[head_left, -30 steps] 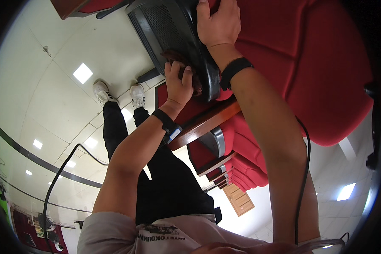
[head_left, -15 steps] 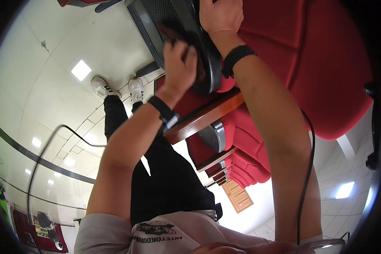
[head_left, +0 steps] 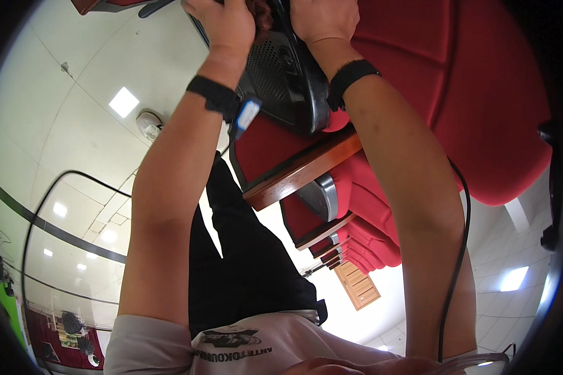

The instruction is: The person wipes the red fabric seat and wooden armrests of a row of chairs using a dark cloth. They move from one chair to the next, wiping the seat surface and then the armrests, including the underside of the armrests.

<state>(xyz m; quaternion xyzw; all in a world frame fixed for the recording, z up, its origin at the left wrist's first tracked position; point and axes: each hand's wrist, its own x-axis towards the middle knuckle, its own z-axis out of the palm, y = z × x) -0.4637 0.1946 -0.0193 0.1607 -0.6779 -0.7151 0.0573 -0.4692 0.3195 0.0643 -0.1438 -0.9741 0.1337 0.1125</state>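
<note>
My left hand is at the top edge of the view, over a black perforated plastic panel of a red auditorium seat. A crumpled reddish-brown cloth shows beside its palm, and the hand appears closed on it. The fingers are partly cut off by the frame. My right hand rests on the panel's black rim, where it meets the red cushion. Its fingertips lie out of view, so their grip does not show.
A wooden armrest juts out just below the panel. More red seats run in a row behind. Pale tiled floor spreads to the left, with my shoe on it. Black cables loop beside both arms.
My left hand has moved up and to the left across the panel, uncovering its lower part. The right hand has stayed almost in place on the rim.
</note>
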